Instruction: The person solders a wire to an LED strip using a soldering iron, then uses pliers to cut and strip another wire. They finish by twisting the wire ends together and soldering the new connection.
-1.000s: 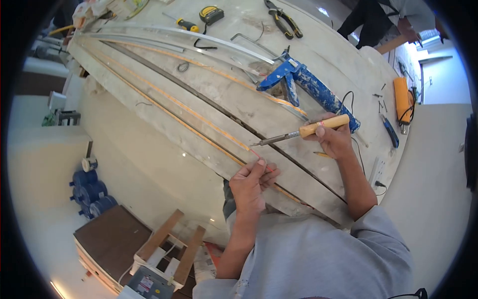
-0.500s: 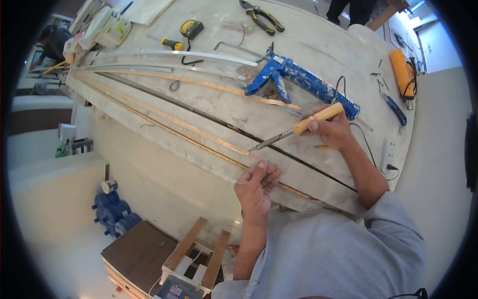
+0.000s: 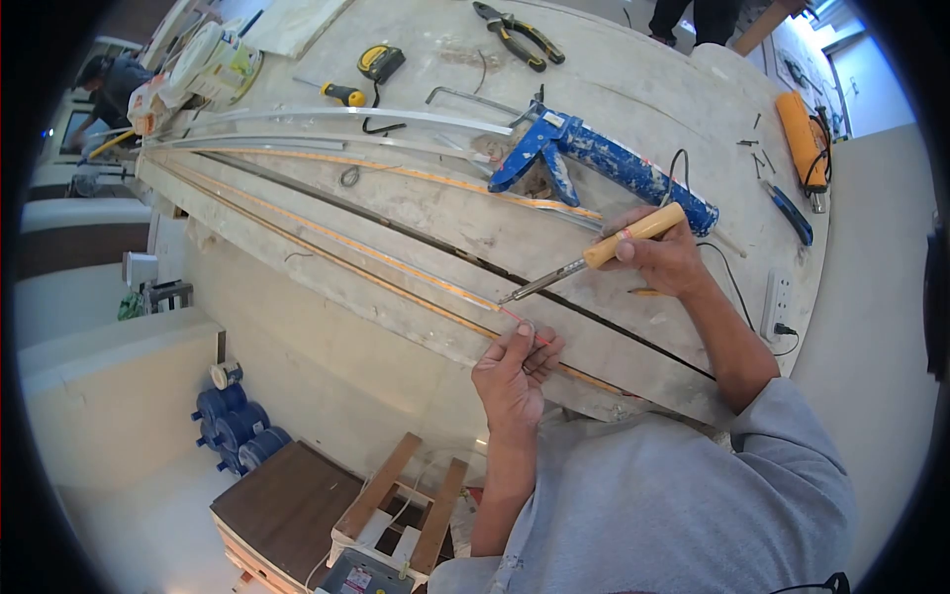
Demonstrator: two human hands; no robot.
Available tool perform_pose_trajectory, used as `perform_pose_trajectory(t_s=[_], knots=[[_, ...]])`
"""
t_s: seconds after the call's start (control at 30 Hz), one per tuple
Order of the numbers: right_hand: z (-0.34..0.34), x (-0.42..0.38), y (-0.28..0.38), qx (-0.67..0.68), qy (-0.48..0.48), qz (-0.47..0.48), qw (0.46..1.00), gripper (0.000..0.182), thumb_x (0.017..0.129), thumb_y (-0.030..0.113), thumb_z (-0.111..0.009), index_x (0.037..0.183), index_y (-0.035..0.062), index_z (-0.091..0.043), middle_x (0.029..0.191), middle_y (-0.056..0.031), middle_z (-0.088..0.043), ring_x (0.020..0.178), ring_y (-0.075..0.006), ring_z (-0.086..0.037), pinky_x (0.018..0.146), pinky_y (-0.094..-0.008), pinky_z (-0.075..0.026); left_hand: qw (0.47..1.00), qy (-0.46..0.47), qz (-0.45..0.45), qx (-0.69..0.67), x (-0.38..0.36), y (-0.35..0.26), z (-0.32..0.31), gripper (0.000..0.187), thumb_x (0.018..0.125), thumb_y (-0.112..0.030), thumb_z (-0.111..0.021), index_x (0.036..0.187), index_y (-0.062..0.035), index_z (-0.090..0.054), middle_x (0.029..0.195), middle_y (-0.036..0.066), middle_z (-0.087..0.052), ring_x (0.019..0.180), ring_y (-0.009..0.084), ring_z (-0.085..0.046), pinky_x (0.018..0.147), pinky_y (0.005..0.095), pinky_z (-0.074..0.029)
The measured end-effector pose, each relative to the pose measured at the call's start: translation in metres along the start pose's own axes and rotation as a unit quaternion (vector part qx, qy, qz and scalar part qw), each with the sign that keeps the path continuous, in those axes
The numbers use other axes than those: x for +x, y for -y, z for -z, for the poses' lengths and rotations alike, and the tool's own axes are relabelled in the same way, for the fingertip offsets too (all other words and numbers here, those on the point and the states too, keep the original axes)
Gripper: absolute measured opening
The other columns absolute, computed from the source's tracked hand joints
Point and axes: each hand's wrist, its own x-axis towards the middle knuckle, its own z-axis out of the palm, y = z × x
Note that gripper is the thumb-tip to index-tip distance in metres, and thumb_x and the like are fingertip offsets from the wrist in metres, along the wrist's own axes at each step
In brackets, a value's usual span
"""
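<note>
My right hand (image 3: 665, 255) is closed around the wooden handle of a soldering iron (image 3: 633, 236). The iron's metal tip points down and left, at the end of an orange-and-silver LED strip (image 3: 396, 265) lying along the workbench. Between the thumb and fingers of my left hand (image 3: 513, 366) is a thin red wire (image 3: 512, 315), its far end at the strip's end beside the tip. Whether tip and wire touch cannot be made out. Just beyond my right hand lies a blue caulking gun (image 3: 623, 163).
On the bench (image 3: 435, 213) lie pliers (image 3: 519, 38), a tape measure (image 3: 381, 63), a screwdriver (image 3: 341, 94), a utility knife (image 3: 789, 213) and an orange tool (image 3: 802, 144). A power strip (image 3: 778, 302) sits at the right edge. Another person (image 3: 114, 94) bends over at the far left.
My hands keep nearly the same pose at the strip's end. The whole view has shifted slightly, and the person at the far left has moved a little.
</note>
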Motion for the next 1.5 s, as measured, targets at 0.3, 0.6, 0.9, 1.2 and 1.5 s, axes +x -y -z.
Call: perform_pose_trajectory(t_s=[0.3,0.6,0.9,1.2,1.5], knots=[[0.0012,0.0001,-0.001,0.005,0.005,0.001,1.0,0.027,0.084,0.009,-0.076,0.103,-0.0054,-0.063,0.102,-0.0216,-0.068,0.095,-0.0326,-0.07,0.077,-0.0467,-0.063,1.0,-0.006,0.002,-0.002,-0.0011,-0.0002,-0.0009,0.019,0.092,-0.018,-0.07,0.099,-0.0013,-0.066,0.085,0.011,-0.071,0.074,0.0227,-0.072,0.062,0.031,-0.059],[-0.0007,0.0,0.0009,0.017,-0.002,-0.003,1.0,0.027,0.082,0.007,-0.077,0.103,-0.0056,-0.065,0.1,-0.0202,-0.069,0.091,-0.0297,-0.071,0.076,-0.043,-0.063,1.0,0.001,0.0,-0.003,0.0003,0.0005,0.0002,0.02,0.092,-0.018,-0.069,0.1,0.0,-0.066,0.085,0.012,-0.071,0.073,0.0225,-0.072,0.061,0.0307,-0.06],[0.0011,-0.0005,-0.0007,0.006,0.002,0.001,1.0,0.028,0.084,0.012,-0.077,0.102,-0.0057,-0.064,0.101,-0.0213,-0.068,0.093,-0.0309,-0.07,0.076,-0.0438,-0.064,1.0,0.001,-0.001,-0.006,-0.0003,0.0004,-0.0002,0.019,0.092,-0.018,-0.069,0.1,-0.0005,-0.066,0.085,0.012,-0.071,0.074,0.0229,-0.073,0.062,0.0311,-0.06],[0.0007,-0.0004,-0.0003,0.0,0.004,0.003,1.0,0.03,0.084,0.012,-0.077,0.103,-0.0062,-0.063,0.101,-0.022,-0.068,0.093,-0.0315,-0.07,0.076,-0.0447,-0.063,1.0,0.004,0.008,-0.018,0.0,-0.0001,0.0006,0.018,0.091,-0.021,-0.071,0.096,-0.0036,-0.067,0.084,0.011,-0.072,0.073,0.0231,-0.073,0.063,0.0316,-0.06],[0.0002,-0.0011,0.0003,0.001,0.001,0.0,1.0,0.03,0.083,0.012,-0.078,0.102,-0.0053,-0.063,0.1,-0.021,-0.069,0.092,-0.0293,-0.07,0.076,-0.0424,-0.063,1.0,0.004,0.013,-0.017,-0.0011,-0.0021,-0.0005,0.018,0.09,-0.02,-0.071,0.096,-0.0036,-0.067,0.086,0.013,-0.072,0.075,0.0242,-0.073,0.063,0.0323,-0.06]])
